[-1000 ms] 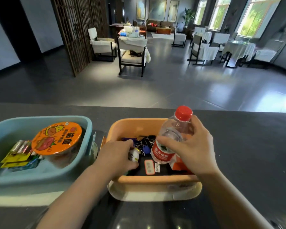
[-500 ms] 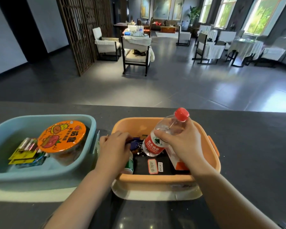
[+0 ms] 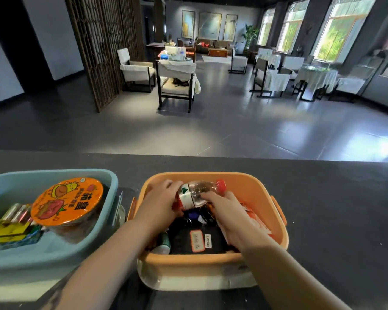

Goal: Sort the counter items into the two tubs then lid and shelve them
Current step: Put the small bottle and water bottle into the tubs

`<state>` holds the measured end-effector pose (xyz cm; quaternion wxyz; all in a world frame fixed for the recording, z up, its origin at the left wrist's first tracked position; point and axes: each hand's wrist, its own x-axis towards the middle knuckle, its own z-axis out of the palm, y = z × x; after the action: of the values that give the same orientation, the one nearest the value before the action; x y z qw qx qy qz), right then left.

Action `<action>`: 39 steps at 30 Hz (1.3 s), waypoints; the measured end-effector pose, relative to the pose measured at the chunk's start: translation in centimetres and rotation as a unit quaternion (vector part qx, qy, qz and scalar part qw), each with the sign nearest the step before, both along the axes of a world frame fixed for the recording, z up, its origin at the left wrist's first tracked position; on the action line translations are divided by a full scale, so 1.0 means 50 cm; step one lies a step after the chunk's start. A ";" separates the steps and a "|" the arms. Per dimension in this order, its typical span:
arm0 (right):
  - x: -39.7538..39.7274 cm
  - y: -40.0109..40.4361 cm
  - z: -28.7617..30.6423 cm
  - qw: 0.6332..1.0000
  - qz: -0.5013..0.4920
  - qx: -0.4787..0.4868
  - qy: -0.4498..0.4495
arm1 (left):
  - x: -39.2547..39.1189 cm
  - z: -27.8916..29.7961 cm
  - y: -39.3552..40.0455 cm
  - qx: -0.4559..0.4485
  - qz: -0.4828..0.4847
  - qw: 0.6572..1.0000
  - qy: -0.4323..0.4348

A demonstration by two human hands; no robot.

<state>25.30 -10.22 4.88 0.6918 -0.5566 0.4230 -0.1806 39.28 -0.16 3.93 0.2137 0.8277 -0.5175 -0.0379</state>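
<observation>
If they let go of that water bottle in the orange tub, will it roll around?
Probably only a little: the water bottle is round and lies on its side, but sits on clutter in the orange tub. It looks nearly empty, so likely light and squashy.

Bottle (image 3: 198, 192) lies in the right tub (image 3: 264, 195); noodle cup (image 3: 67, 201) in the left tub (image 3: 108, 180)
</observation>
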 end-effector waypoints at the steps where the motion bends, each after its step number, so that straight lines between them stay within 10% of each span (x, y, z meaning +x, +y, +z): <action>1: -0.012 0.001 0.001 0.998 0.014 -0.063 0.016 | 0.002 -0.004 -0.003 -0.006 0.003 1.000 -0.003; 9: -0.067 0.016 -0.014 0.854 0.139 -0.465 0.188 | -0.015 -0.009 -0.008 -0.040 0.032 0.997 -0.058; 25: -0.205 0.038 0.062 0.801 0.034 -0.538 0.262 | -0.154 0.076 -0.013 -0.085 -0.048 0.995 -0.013; 39: -0.869 0.105 0.046 0.762 -0.230 -0.439 0.416 | -0.730 0.001 -0.130 -0.081 -0.329 0.940 0.039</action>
<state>-18.17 -4.98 7.20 0.0655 -0.7057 0.6594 -0.2509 2.75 -6.66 3.98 0.2752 0.5891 -0.7536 -0.0965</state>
